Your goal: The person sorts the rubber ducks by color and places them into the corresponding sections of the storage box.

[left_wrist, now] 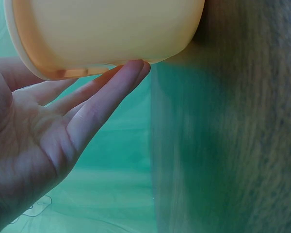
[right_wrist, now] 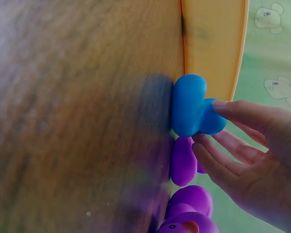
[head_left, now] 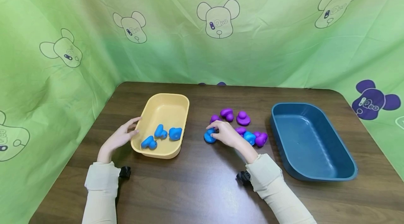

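My right hand point(head_left: 228, 134) pinches the head of a blue rubber duck point(right_wrist: 188, 107) between thumb and fingers, with the duck's body low against the table. Purple rubber ducks point(head_left: 243, 119) lie around that hand, along with another blue duck point(head_left: 250, 137) beside the wrist. Over on the left, a pale yellow tub point(head_left: 165, 102) holds 3 blue ducks point(head_left: 175, 133) in its near half. My left hand point(head_left: 119, 137) rests at the tub's left side. In the left wrist view its fingers point(left_wrist: 99, 104) are fairly straight, with the fingertips against the outer wall.
A larger dark blue tub point(head_left: 310, 136) stands on the right of the brown wooden table point(head_left: 189, 189), with only bare bottom showing inside. Green cloth point(head_left: 176, 52) printed with bear heads hangs behind and beside the table.
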The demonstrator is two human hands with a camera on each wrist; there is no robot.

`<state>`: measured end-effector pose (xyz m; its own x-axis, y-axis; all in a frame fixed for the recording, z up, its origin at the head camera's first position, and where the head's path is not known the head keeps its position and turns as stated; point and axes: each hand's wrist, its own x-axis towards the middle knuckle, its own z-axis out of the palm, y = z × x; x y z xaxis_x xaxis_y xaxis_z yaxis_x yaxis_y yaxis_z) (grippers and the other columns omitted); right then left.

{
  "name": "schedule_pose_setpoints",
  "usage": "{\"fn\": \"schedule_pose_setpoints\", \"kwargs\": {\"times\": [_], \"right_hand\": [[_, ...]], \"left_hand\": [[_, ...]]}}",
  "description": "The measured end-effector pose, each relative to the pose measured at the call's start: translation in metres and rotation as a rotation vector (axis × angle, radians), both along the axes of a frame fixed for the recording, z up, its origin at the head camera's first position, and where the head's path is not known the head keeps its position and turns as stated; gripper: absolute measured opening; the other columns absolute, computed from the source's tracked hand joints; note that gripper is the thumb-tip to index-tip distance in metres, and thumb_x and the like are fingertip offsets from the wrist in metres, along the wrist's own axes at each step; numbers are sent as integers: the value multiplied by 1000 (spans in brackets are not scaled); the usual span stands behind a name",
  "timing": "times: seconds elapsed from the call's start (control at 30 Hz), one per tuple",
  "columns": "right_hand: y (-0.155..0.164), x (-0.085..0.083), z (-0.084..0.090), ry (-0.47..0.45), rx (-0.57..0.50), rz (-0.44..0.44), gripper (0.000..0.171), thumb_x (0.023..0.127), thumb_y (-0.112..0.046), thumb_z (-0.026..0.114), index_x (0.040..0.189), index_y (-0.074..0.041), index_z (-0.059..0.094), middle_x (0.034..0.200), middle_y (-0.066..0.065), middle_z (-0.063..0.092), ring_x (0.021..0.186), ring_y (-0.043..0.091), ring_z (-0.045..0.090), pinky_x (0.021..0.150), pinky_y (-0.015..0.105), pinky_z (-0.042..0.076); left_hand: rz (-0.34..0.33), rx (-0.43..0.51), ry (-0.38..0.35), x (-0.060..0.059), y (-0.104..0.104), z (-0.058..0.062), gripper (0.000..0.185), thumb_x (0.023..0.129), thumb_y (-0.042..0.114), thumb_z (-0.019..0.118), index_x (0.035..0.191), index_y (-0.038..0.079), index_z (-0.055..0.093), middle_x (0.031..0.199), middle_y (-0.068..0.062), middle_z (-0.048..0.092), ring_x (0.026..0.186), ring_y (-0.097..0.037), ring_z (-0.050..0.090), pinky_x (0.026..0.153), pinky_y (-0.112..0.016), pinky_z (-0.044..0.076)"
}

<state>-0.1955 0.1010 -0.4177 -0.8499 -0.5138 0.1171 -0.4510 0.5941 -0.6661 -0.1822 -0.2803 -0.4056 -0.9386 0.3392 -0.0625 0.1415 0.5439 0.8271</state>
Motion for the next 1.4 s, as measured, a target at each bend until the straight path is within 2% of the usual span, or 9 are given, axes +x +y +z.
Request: {"fn": "schedule_pose_setpoints", "kwargs": {"times": [0.03, 0.2, 0.23, 0.27, 0.3, 0.97, 1.4], "right_hand": [[3, -6, -10, 20, -29, 19, 21, 80, -7, 62, 101, -3, 64, 102, 12, 61, 93, 27, 58, 81, 35, 45], [3, -6, -11, 33, -15, 13, 21, 80, -6, 62, 101, -2, 64, 101, 12, 62, 93, 26, 58, 81, 36, 45], [2, -6, -10, 36, -6, 9, 22, 80, -5, 62, 101, -1, 64, 102, 13, 61, 93, 27, 58, 81, 36, 45], [-2, 1, 1, 14, 23, -9, 23, 79, -1, 61, 101, 2, 63, 102, 15, 61, 94, 30, 57, 82, 39, 44], [-3, 1, 2, 13, 31, -14, 23, 78, 0, 61, 101, 2, 63, 103, 16, 61, 94, 30, 57, 83, 39, 44], [-11, -2, 15, 95, 8, 1, 23, 78, 0, 61, 100, 3, 63, 100, 14, 62, 93, 27, 57, 81, 37, 45], [-22, -8, 32, 135, 39, 9, 23, 79, -2, 61, 101, 2, 64, 100, 12, 62, 87, 22, 57, 76, 32, 45]], "left_hand": [[0, -1, 0, 0, 0, 0, 49, 89, -1, 42, 135, -3, 26, 119, -34, 42, 99, -40, 51, 73, -34, 45], [-1, 2, -1, -1, 0, 1, 49, 89, -1, 42, 135, -4, 26, 118, -35, 43, 97, -39, 52, 72, -34, 45], [0, 3, -2, -1, 0, 1, 49, 89, -1, 42, 135, -4, 26, 118, -35, 42, 97, -39, 52, 72, -34, 45], [0, 3, -2, 0, 0, 1, 49, 89, -1, 42, 135, -4, 26, 118, -35, 42, 98, -39, 52, 73, -34, 45], [1, 1, -1, 0, 0, 1, 49, 89, -1, 42, 135, -4, 26, 118, -35, 42, 98, -39, 52, 73, -34, 45], [1, -9, 9, 0, 0, 0, 48, 89, -1, 43, 135, -3, 27, 118, -34, 43, 100, -40, 51, 75, -37, 45], [-1, -9, 9, 0, 0, 0, 49, 89, -2, 43, 135, -4, 27, 118, -35, 43, 99, -40, 51, 74, -37, 45]]}}
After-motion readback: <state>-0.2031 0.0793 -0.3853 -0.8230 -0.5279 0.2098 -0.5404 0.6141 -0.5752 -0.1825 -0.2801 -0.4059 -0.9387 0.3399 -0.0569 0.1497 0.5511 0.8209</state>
